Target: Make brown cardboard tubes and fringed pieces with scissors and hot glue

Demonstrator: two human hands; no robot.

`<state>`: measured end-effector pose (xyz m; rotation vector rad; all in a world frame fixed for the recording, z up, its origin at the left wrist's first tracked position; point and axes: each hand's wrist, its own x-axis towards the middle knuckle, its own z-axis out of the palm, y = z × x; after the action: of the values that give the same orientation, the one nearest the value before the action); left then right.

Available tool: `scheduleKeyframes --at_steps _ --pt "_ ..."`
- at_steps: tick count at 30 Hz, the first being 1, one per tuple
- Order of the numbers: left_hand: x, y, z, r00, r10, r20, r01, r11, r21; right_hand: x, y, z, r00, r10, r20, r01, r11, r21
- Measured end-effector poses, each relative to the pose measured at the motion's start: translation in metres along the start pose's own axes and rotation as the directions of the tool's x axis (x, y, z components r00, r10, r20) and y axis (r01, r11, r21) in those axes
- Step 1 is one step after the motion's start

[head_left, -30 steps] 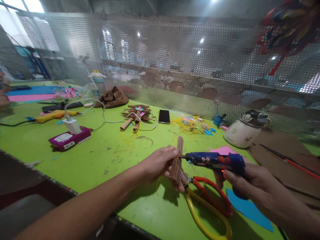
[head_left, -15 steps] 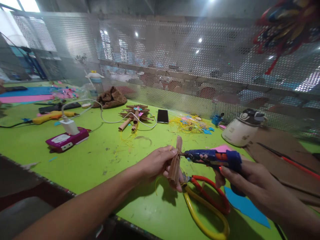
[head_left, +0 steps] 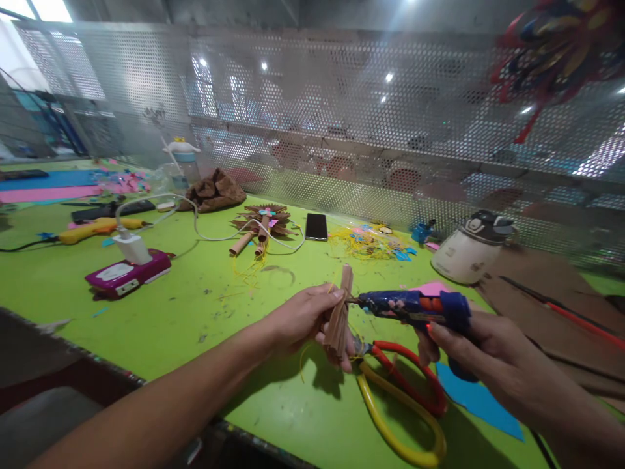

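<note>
Little has moved but the view: near the front edge of the bench (head_left: pixel 166 319), the left hand (head_left: pixel 305 316) pinches brown paper (head_left: pixel 336 331), its long axis crossing the glue gun (head_left: pixel 398 306) the right hand (head_left: pixel 481 345) grips.

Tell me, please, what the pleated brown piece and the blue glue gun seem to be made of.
Pleated brown piece: probably matte paper or thin card, judging by its creases and dull surface. Blue glue gun: likely slightly glossy plastic, as faint highlights on its body suggest.

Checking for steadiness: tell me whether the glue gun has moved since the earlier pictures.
No, not visibly: the glue gun keeps its place against the scissors.
</note>
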<state>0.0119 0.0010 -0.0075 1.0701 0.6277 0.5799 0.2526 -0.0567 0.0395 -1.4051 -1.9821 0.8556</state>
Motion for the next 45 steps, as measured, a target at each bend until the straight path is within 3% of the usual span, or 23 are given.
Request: scheduleKeyframes --at_steps 26,45 --pt "0.0019 -0.0048 -0.0007 0.996 0.063 0.061 -0.062 0.998 -0.026 0.0017 -0.0016 -0.0006 1.0 -0.023 0.006 0.023 1.0 -0.017" --pt "0.0009 -0.0026 -0.0004 0.999 0.012 0.038 -0.011 0.999 -0.03 -0.0024 0.0024 -0.0004 0.999 -0.045 0.026 0.045 0.999 -0.004"
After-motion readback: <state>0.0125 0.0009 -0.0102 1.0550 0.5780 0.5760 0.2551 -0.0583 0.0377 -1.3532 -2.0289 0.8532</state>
